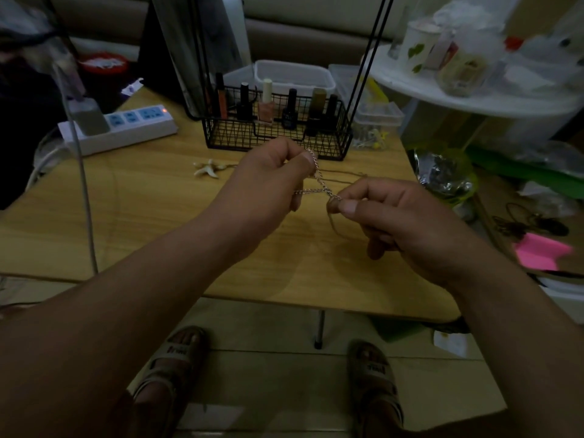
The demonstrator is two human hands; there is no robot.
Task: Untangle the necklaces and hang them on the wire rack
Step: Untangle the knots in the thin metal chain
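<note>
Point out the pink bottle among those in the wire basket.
The nail polish bottle with the pale cream cap; the bottles beside it are dark with black caps.

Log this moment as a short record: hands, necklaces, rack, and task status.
left hand: pinches the silver chain
right hand: pinches the same chain lower down; a brown cord hangs beneath it
starfish pendant: lying on the table
wire rack: behind the hands, bottles in its basket
status: untangling; no necklace seen hung yet
</note>
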